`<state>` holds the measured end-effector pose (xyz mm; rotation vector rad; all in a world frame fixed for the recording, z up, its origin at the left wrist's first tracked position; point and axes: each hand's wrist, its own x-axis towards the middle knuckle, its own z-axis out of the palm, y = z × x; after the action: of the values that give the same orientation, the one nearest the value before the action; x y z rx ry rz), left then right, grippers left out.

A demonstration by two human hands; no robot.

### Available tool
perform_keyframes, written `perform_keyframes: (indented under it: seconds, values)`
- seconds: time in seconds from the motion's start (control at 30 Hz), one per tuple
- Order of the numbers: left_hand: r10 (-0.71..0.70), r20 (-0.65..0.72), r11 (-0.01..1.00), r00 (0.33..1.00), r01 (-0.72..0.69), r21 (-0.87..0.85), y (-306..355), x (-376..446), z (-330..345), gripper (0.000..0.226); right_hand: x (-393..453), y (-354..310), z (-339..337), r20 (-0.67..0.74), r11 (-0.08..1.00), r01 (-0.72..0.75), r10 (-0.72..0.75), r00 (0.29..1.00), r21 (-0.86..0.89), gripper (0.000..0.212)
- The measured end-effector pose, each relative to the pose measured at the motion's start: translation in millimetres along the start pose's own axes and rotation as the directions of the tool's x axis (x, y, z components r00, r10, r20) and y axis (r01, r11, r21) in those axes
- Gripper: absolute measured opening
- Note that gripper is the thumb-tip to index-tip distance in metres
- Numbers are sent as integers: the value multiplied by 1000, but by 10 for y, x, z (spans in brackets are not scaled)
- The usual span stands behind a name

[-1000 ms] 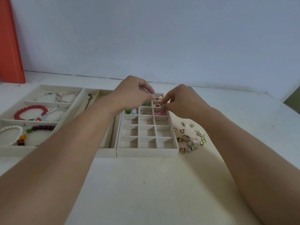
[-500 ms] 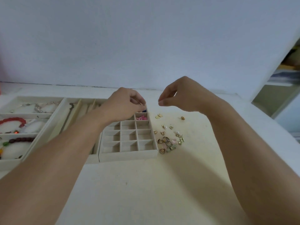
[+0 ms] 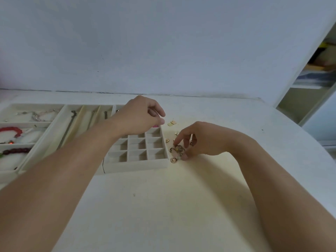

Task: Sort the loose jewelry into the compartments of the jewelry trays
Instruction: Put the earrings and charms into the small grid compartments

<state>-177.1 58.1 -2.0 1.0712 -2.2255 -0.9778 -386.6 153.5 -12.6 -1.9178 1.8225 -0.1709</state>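
A cream grid tray [image 3: 138, 165] with several small square compartments stands mid-table. My left hand [image 3: 140, 117] hovers over its back rows with loosely curled fingers and nothing visible in them; it hides those rows, apart from a bit of pink jewelry [image 3: 156, 126]. Just right of the tray lies a small pile of loose gold jewelry [image 3: 172, 160]. My right hand [image 3: 201, 140] rests on that pile, thumb and forefinger pinched around a gold piece [image 3: 179, 149] that still touches the table. Two flat gold earrings [image 3: 171, 123] lie farther back.
Left of the grid tray sits a long-slot tray [image 3: 81, 120] with thin chains, then a bracelet tray [image 3: 31, 106] holding a red bracelet [image 3: 12, 130] and a dark bead bracelet [image 3: 16, 150]. A wall closes the back. A shelf unit [image 3: 312, 84] stands at right.
My right hand dropped from above the tray's back corner down onto the loose pile. The left hand stayed over the grid tray. The view shifted right.
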Motion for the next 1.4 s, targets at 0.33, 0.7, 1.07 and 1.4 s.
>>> perform_keyframes:
  seconds: [0.33,0.7,1.07,1.4]
  values:
    - [0,20,999,1000,0,38,16,-22,104,10,39,15,35,-163,999,12,-6,987,41,17]
    - [46,72,996,996,-51,70,77,-54,174,7,12,-28,-28,-378,931,43,104,920,362,17]
    - [60,94,994,994,-68,84,82,-39,168,6,26,-151,59,-428,912,61,131,894,406,25]
    - [43,55,995,998,-48,93,77,-41,135,6,9,-165,54,-423,911,83,105,900,404,19]
